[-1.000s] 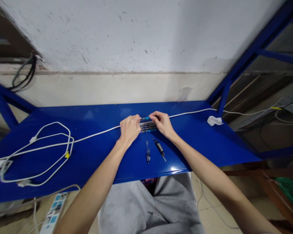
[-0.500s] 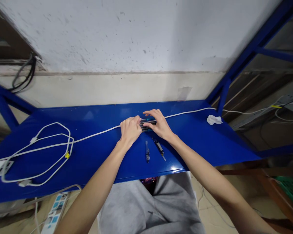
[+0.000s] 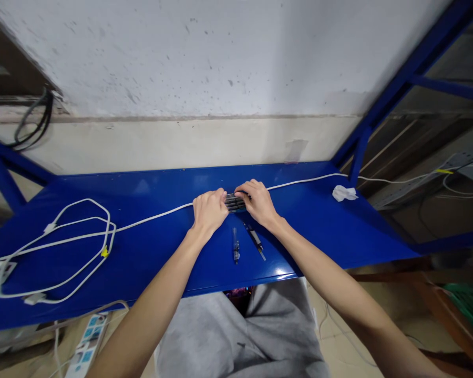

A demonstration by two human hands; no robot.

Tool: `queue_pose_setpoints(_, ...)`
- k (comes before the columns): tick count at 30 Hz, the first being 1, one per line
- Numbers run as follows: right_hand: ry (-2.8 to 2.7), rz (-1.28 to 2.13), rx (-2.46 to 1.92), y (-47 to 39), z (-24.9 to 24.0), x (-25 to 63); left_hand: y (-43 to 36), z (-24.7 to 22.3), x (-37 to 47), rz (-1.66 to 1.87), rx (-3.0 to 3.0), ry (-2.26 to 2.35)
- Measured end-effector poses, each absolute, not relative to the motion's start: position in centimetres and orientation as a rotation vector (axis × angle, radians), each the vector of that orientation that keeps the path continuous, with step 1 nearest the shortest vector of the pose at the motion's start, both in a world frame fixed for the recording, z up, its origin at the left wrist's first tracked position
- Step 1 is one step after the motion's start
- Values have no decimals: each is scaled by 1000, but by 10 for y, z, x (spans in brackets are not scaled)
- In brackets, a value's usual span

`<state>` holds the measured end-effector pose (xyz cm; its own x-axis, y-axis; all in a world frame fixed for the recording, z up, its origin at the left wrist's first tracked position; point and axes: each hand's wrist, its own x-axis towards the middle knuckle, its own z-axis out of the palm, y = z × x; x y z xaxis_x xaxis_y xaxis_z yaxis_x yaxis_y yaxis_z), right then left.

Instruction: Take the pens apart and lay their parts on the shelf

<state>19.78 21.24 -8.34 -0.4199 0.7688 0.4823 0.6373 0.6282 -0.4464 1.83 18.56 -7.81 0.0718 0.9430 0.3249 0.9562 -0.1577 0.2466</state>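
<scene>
Several dark pens [image 3: 235, 202] lie side by side across the blue table, bunched between my two hands. Wrapped round their left ends is my left hand [image 3: 210, 211], closed with the thumb toward the middle. My right hand [image 3: 257, 201] is closed over their right ends, fingers curled on the far side. Nearer to me, apart from both hands, lie a clear pen part [image 3: 235, 245] and a black pen [image 3: 254, 239] with a pale middle, slanting to the right. The covered ends of the bunch are hidden.
A white cable [image 3: 153, 218] runs across the blue table [image 3: 307, 226] behind my hands, with a coiled cable [image 3: 109, 226] at left. Crumpled white tissue [image 3: 344, 193] sits at the right. The wall [image 3: 220, 142] borders the back; a power strip [image 3: 87, 341] lies below at left.
My right hand's fingers have closed from a spread pose onto the right ends of the pens. My left hand stays on the left ends. The loose pens have not moved.
</scene>
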Motion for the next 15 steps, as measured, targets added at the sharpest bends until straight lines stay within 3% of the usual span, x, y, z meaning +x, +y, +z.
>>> queue_pose_setpoints(15, -2233, 149, -955, 210, -82, 200, 192, -85, 12, -1090, -2383, -1567)
